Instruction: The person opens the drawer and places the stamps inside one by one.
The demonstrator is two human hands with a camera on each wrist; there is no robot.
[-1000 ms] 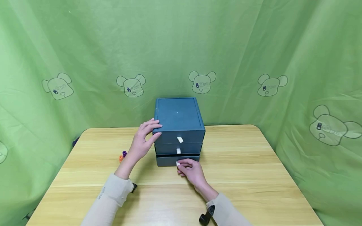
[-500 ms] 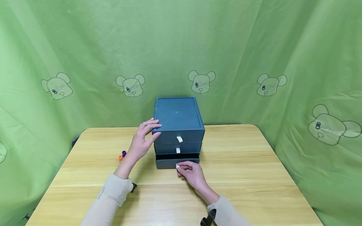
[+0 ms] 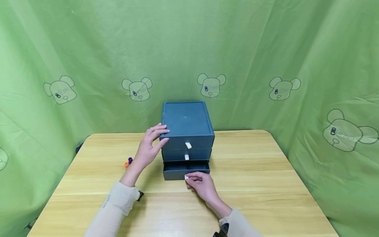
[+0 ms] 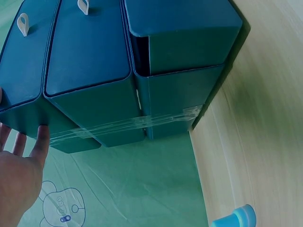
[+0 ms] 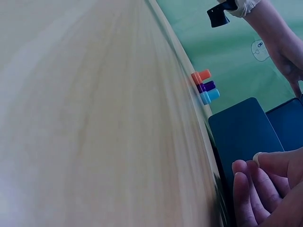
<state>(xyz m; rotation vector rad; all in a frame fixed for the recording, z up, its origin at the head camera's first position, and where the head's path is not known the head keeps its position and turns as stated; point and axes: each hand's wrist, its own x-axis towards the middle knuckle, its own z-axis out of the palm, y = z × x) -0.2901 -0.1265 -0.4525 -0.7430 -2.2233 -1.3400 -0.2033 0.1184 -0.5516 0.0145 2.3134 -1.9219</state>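
A dark blue three-drawer cabinet stands at the back of the table. Its bottom drawer is pulled part way out, and the visible part of its inside looks bare. My right hand pinches that drawer's white pull tab between thumb and fingers. Against the cabinet's upper left front corner rests my left hand, fingers fairly straight on the top and side, thumb near the front edge. The top drawer's loop and the middle one's loop hang free, both drawers closed.
Left of the cabinet are small ribbed pieces, one orange, one purple and one light blue. Clear tape runs along the cabinet's side. A green curtain hangs behind the wooden table.
The bottom drawer has slid further out toward me, its opening widening, as my right hand draws back with the tab. My left hand stays in place on the cabinet.
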